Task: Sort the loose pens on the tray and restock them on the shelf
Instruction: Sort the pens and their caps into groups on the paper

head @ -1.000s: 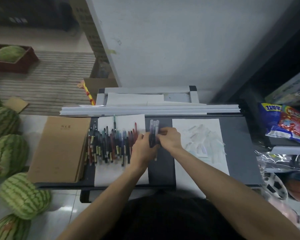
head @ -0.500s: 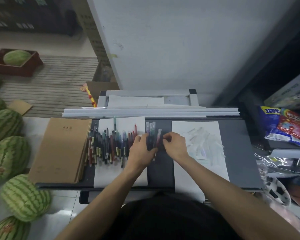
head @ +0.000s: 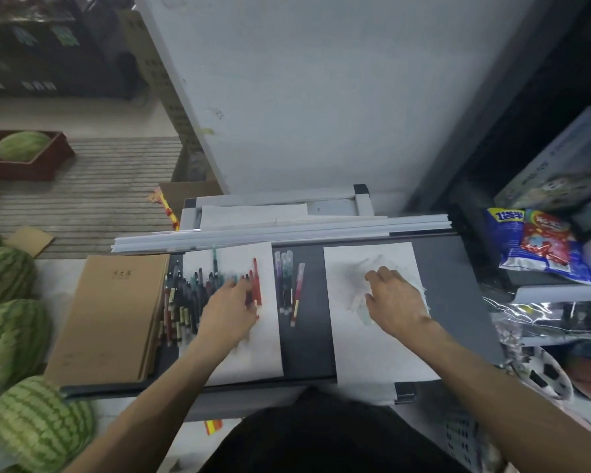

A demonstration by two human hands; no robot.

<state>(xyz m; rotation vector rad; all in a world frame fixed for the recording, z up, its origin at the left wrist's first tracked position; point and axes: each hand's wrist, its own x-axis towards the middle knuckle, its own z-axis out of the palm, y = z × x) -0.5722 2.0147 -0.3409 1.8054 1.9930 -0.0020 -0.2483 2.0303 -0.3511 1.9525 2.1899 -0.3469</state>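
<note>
Sorting loose pens on a dark tray (head: 306, 349).
Brown notebooks (head: 116, 315) lie leftmost; beside them the pen pile (head: 185, 295) covers white paper. The left hand (head: 231, 312) rests relaxed, fingers flat on the red pens (head: 256, 281). 4 pens (head: 287, 285) lie side by side on bare tray. The right hand (head: 394, 302) is curled over blurred clear pieces (head: 357, 303); whether it grasps any, I cannot tell.

A small shop: watermelons (head: 11, 278) are lying left of the desk (head: 458, 302), snack bags (head: 539, 247) are sitting on shelves (head: 553, 292) right of it.
</note>
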